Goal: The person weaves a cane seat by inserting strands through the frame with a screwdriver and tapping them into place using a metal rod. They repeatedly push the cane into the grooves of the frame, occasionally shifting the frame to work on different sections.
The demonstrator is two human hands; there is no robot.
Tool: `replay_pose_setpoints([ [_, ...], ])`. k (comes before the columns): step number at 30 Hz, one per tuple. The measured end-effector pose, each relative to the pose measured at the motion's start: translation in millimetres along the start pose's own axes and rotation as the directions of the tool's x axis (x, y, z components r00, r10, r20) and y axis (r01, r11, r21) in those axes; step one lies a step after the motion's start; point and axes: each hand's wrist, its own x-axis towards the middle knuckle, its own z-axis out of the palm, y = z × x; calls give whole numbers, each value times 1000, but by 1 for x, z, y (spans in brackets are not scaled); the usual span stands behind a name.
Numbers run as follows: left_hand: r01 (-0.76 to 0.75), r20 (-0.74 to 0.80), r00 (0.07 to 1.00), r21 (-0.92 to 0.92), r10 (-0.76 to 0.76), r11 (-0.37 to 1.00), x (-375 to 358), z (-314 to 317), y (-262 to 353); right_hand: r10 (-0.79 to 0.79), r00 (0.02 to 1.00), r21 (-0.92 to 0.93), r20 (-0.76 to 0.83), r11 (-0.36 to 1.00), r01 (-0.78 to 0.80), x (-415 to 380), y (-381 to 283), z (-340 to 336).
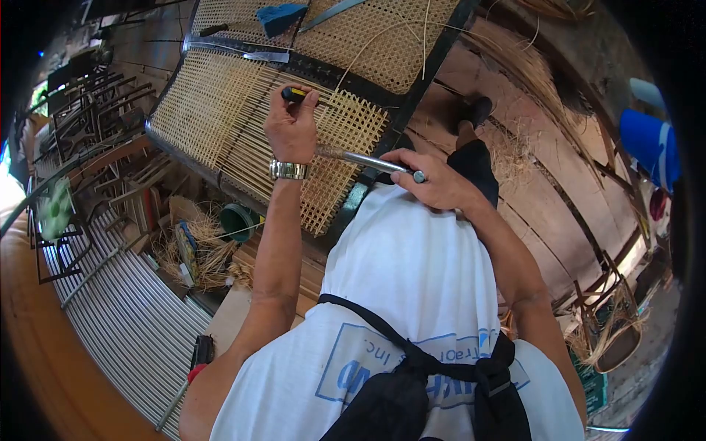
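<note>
My left hand point(291, 132), with a metal-band watch on its wrist, is closed around a black-and-yellow tool handle point(296, 95). The tool's working end is hidden from this view. Beneath that hand lies a woven cane panel point(346, 125), open-meshed near me and crossed by loose parallel strands point(246, 147) at its middle. The panel sits in a dark frame point(358, 195). My right hand point(435, 181) grips a shiny metal rod point(368, 161) near its rounded end. The rod's brownish far end reaches close to my left wrist, over the mesh.
A knife point(266, 56) and a blue sponge-like piece point(279, 18) lie on the far part of the panel. Below left stand a green bucket point(239, 222) and loose cane strands point(195, 264). Corrugated sheeting point(132, 316) spreads at left; a blue container point(647, 147) is at right.
</note>
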Motion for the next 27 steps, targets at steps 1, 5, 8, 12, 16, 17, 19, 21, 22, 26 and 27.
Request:
replay_pose_setpoints([
  [1, -3, -2, 1000, 3, 3, 1000, -1, 2, -3, 31, 999, 0, 5, 1000, -31, 1, -3, -1],
  [5, -36, -12, 999, 3, 36, 999, -7, 15, -23, -9, 1000, 8, -13, 1000, 9, 5, 10, 1],
  [8, -39, -20, 999, -73, 38, 997, -8, 14, -16, -43, 991, 57, -123, 997, 50, 8, 25, 0],
  [12, -21, 12, 1000, -33, 21, 999, -11, 6, -1, -58, 982, 26, -181, 998, 63, -7, 19, 5],
  [16, -65, 52, 996, -23, 66, 998, -9, 12, -7, 58, 997, 37, -45, 998, -56, -18, 4, 2],
  [17, -47, 65, 997, 2, 47, 999, -9, 11, -6, 54, 998, 23, -37, 998, -53, -19, 5, 2],
  [19, -28, 83, 996, -33, 30, 999, -4, 11, -1, 45, 998, 5, -40, 999, -45, -18, 8, -1],
  [21, -41, 89, 995, 3, 41, 999, -8, 11, -1, 20, 997, 35, -74, 999, -18, -21, 10, 0],
  [22, -61, 92, 994, 40, 57, 997, -7, 10, -1, 17, 997, 36, -73, 999, -14, -21, 9, 0],
  [26, -37, 98, 994, -40, 41, 999, -8, 15, -9, 79, 995, 12, -62, 997, -79, -21, 4, -4],
  [27, -41, 103, 994, -9, 42, 999, -8, 14, -6, 67, 997, -5, -44, 998, -67, -20, 4, -5],
])
